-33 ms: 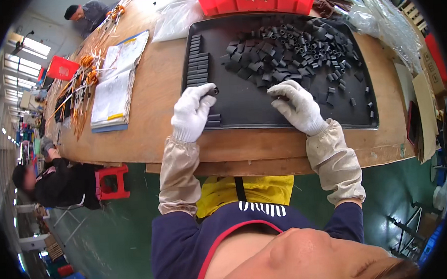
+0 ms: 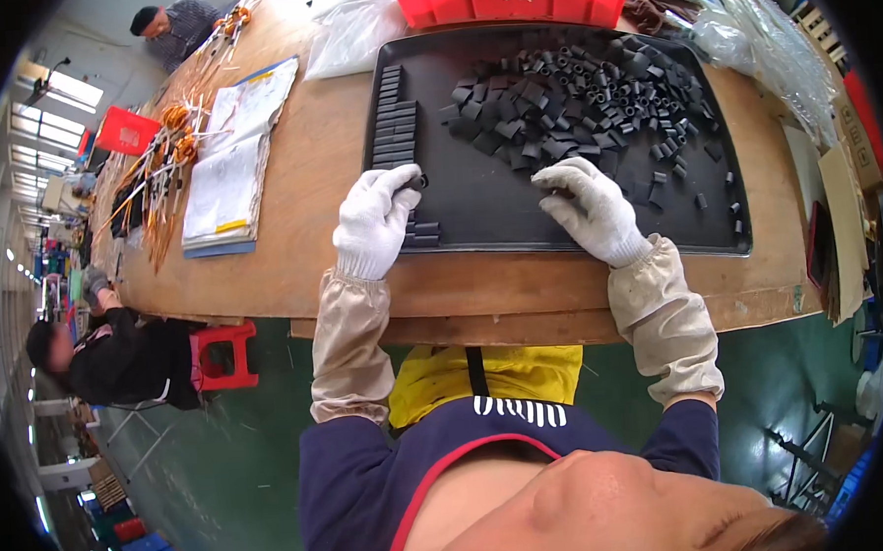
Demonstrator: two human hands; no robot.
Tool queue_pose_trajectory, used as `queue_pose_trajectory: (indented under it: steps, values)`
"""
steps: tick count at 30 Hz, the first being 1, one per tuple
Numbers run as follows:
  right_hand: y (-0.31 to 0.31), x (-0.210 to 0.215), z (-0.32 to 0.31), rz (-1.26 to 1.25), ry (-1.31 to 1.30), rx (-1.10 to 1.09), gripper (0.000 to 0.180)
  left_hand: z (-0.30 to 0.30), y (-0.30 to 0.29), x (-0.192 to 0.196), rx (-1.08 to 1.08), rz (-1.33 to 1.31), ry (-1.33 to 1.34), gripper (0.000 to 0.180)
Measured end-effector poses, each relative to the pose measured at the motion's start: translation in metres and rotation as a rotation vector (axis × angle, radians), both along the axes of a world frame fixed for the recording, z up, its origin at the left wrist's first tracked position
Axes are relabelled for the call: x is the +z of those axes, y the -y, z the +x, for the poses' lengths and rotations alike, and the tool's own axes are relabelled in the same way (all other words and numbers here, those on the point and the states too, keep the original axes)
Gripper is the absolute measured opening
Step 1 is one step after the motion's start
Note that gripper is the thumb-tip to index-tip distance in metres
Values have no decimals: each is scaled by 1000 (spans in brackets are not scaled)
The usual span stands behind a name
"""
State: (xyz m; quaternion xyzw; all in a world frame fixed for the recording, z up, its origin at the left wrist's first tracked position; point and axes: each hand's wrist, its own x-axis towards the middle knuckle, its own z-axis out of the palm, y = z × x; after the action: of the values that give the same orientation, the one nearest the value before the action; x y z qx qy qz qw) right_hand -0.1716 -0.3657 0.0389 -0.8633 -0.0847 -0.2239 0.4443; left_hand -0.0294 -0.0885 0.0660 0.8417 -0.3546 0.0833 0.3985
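Note:
A black tray (image 2: 578, 232) lies on the table before me, bearing a loose heap of short black tubes (image 2: 553, 113). At its left side, black tubes (image 2: 393, 130) lie side by side in a row, with a few more (image 2: 425, 234) just below my left hand. My left hand (image 2: 375, 224), in a white glove, is closed with a short black tube (image 2: 419, 182) pinched between thumb and fingers, over the row. Below the heap, my right hand (image 2: 591, 210), gloved too, has its fingertips together; what they hold, if anything, is hidden.
A red crate (image 2: 513, 1) stands behind the tray. Left of it are open papers (image 2: 228, 167), bundled wires (image 2: 170, 159) and clear plastic bags (image 2: 357, 33). Plastic wrap (image 2: 777, 64) and cardboard (image 2: 839, 229) lie at the right. Two people work at the left, one near a red stool (image 2: 228, 356).
My left hand with the tube has shifted slightly left, toward the row, and more of the tubes below it show. The right hand stays almost in place.

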Motion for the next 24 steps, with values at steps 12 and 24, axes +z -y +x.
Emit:
queue_pose_trajectory:
  steps: [12,24]
  values:
    - [-2,6,0,-49,-61,-19,29,-9,-20,-23,19,484,350,39]
    - [-1,6,0,-65,-52,8,24,73,54,13,-411,225,392,32]
